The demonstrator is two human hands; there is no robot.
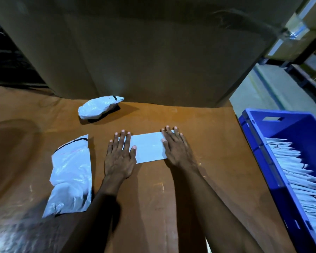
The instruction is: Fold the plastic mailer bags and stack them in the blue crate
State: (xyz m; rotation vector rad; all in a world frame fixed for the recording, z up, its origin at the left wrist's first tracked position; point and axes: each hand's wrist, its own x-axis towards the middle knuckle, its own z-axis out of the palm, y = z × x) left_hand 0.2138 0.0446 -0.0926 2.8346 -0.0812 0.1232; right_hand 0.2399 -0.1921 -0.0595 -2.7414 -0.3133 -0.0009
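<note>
1. Left to do: a bundle of unfolded mailer bags (pixel 71 178) lies at the left of the table (pixel 171 198), and one crumpled bag (pixel 98 106) sits behind it.
2. In hand: the left hand (pixel 119 156) and right hand (pixel 177 148) press flat on the ends of the folded mailer (pixel 148 147) with straight fingers (nothing gripped). Its middle lies bare between them.
3. Done: folded mailers (pixel 299 176) stand stacked in the blue crate (pixel 257 148).

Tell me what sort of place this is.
Probably a warehouse packing station: a big cardboard carton behind the worktable, taped boxes stacked at right, and a blue crate holding folded mailer bags.
</note>
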